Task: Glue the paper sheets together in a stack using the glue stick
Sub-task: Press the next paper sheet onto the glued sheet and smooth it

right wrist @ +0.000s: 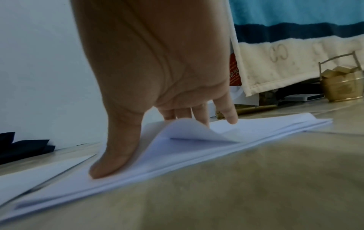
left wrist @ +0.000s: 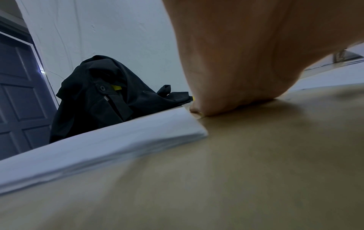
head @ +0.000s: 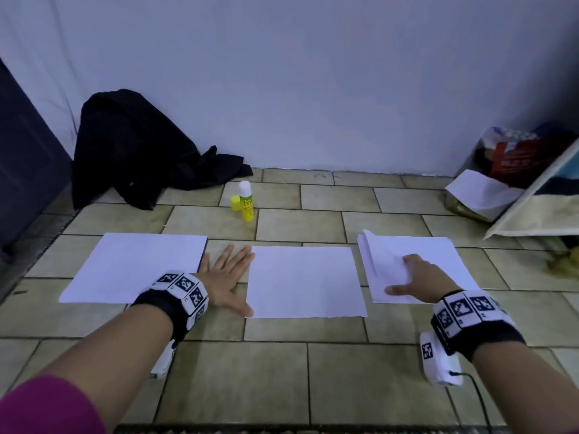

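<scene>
My head camera looks down and forward over the tiled floor (head: 282,371). Both wrist cameras sit almost on it, facing the wall (left wrist: 118,38); left wrist and head share what looks like black cloth (head: 134,148).

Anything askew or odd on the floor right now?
The right pile of sheets is fanned, its top sheet curling up under the right hand. The glue stick stands open, its yellow cap off beside it.
</scene>
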Demonstrator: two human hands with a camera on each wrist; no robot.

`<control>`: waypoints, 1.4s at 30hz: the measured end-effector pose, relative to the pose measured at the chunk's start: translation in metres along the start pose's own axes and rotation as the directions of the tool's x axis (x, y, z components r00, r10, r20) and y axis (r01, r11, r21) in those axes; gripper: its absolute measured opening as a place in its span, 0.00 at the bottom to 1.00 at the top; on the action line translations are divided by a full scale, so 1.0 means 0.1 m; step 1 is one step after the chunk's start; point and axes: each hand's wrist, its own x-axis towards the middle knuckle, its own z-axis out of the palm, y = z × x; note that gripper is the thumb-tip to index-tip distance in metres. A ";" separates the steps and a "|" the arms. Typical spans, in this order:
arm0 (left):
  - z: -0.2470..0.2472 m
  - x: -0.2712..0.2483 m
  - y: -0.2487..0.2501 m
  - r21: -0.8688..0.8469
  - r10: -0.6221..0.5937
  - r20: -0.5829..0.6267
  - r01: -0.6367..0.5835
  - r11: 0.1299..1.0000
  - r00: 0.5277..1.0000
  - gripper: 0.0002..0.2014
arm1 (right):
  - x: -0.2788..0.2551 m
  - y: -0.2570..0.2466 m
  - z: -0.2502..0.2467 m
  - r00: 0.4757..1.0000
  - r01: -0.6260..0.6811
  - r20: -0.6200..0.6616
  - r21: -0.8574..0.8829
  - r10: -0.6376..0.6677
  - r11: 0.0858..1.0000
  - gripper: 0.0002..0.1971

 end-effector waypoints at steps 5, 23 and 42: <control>0.01 0.02 -0.01 0.016 -0.004 -0.010 0.004 1.000 1.000 0.63 | -0.17 -0.07 -0.19 0.883 0.048 -0.469 0.152 0.029 0.987 0.08; 0.03 0.05 -0.03 -0.001 -0.001 -0.032 0.001 1.000 0.999 0.65 | -0.83 -1.84 0.58 0.903 0.411 -0.092 -0.103 -0.421 0.906 0.16; 0.00 0.04 -0.02 0.014 0.004 0.006 -0.004 1.000 1.000 0.67 | -0.87 -1.87 0.49 0.931 0.359 -0.048 -0.064 -0.363 0.931 0.11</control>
